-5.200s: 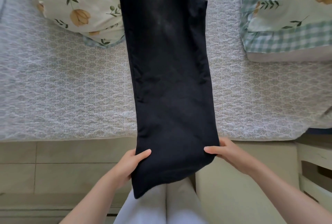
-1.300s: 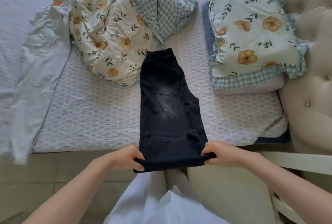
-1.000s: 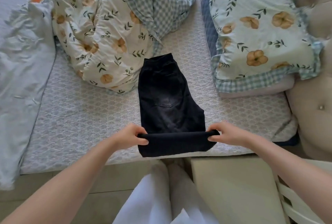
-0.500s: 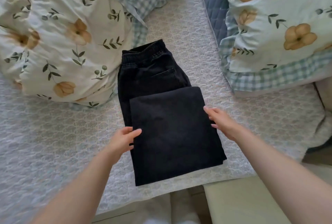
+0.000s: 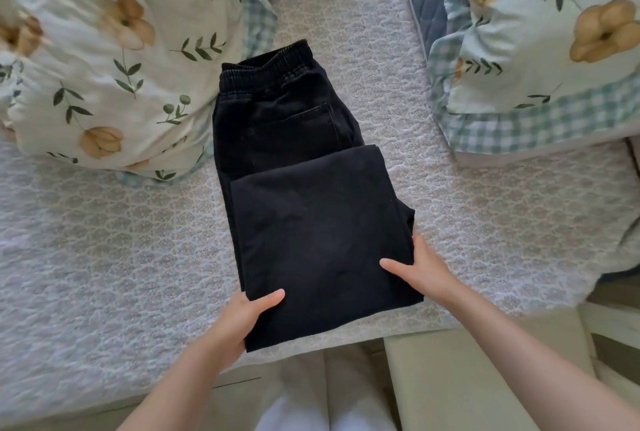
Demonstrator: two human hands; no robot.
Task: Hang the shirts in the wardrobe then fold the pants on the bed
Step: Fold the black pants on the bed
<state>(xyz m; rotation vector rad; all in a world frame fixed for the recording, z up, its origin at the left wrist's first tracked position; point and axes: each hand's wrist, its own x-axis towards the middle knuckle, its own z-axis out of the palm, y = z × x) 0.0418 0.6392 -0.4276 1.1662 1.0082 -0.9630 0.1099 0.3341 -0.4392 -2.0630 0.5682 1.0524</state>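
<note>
As the black pants [image 5: 311, 223] lie folded on the bed [image 5: 104, 240], left hand [image 5: 242, 320] and right hand [image 5: 424, 271] pinch their near edges

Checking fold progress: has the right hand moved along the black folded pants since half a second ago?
Yes. The right hand slid along the black folded pants, away from their elastic waistband, toward the bed's near edge.

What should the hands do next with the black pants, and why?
Probably fold the near edge up to the waistband. The black pants lie folded once on the bed, the waistband end uncovered, and the left hand and right hand each pinch the near end, thumbs on top.
</note>
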